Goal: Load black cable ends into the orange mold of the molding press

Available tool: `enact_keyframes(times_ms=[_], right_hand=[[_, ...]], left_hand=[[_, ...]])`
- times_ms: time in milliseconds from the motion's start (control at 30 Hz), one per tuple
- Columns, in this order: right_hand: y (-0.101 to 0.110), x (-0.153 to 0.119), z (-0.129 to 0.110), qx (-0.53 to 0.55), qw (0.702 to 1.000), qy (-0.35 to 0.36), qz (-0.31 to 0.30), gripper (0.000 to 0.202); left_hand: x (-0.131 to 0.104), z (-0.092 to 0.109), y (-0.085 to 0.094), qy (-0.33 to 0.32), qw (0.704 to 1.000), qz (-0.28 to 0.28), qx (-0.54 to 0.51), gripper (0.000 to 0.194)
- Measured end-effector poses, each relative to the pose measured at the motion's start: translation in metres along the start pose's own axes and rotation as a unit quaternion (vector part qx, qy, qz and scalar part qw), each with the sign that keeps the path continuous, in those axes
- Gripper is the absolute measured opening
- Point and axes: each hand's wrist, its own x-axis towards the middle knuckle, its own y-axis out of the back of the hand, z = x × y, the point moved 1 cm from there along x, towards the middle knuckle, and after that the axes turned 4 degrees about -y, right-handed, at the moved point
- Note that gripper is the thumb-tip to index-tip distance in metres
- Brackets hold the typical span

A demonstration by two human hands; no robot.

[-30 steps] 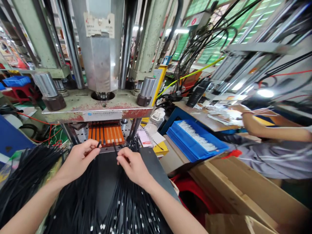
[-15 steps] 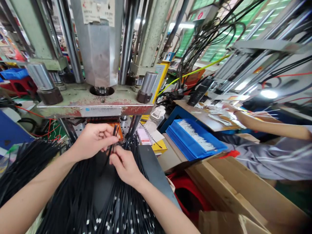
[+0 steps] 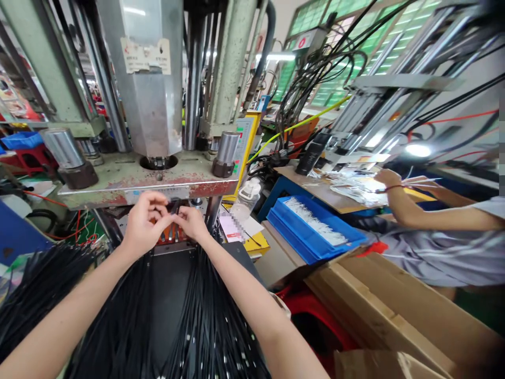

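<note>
My left hand (image 3: pixel 145 223) and my right hand (image 3: pixel 192 222) meet fingertip to fingertip below the press plate (image 3: pixel 158 181). Both are closed in a pinch around a short black cable (image 3: pixel 174 207), whose lower part is mostly hidden by the fingers. Just behind and under them lies an orange fixture (image 3: pixel 164 235) with small dark pieces in its slots. Long black cables hang in bundles on both sides of a dark tabletop: a left bundle (image 3: pixel 118 316) under my left forearm and a right bundle (image 3: pixel 215 316) with light tips.
Steel posts and a metal ram (image 3: pixel 152 105) stand above my hands. On the right are a clear plastic jug (image 3: pixel 248 197), a blue tray (image 3: pixel 278 229) of white parts and cardboard boxes (image 3: pixel 379 305). A co-worker's hand (image 3: pixel 389 179) handles white strips at another press.
Both hands have moved forward, away from me, from over the dark tabletop to the orange fixture, with the black cable between their fingers. The co-worker's hand has come further into sight.
</note>
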Motion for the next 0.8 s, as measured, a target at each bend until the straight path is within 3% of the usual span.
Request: enact_keyframes(times_ms=[67, 133, 200, 333, 467, 633, 733, 800], right_hand=[[-0.002, 0.013, 0.003, 0.004, 1.0, -0.019, -0.015, 0.014], [-0.004, 0.017, 0.004, 0.004, 0.999, -0.035, -0.032, 0.013], [-0.005, 0.016, 0.003, 0.002, 0.998, -0.045, -0.046, 0.01], [-0.002, 0.009, 0.001, -0.013, 0.998, -0.034, -0.057, 0.011], [0.0, 0.012, 0.003, -0.112, 0.993, -0.002, -0.032, 0.017], [-0.001, 0.012, 0.005, -0.212, 0.975, -0.048, 0.05, 0.015], [-0.003, 0.005, 0.002, -0.226, 0.973, -0.048, 0.027, 0.009], [-0.005, 0.005, 0.001, -0.211, 0.975, -0.063, 0.008, 0.007]], left_hand=[[-0.021, -0.028, -0.007, 0.029, 0.99, -0.12, 0.073, 0.022], [-0.042, -0.049, -0.011, -0.022, 0.952, -0.26, 0.157, 0.022], [-0.058, -0.058, -0.011, -0.081, 0.915, -0.331, 0.216, 0.03], [-0.073, -0.049, -0.009, -0.103, 0.887, -0.355, 0.278, 0.044], [-0.063, -0.044, -0.011, -0.071, 0.872, -0.386, 0.293, 0.056], [-0.023, -0.076, -0.023, 0.04, 0.855, -0.422, 0.299, 0.056], [0.005, -0.102, -0.034, 0.127, 0.841, -0.431, 0.302, 0.059], [0.021, -0.115, -0.043, 0.152, 0.843, -0.419, 0.302, 0.057]])
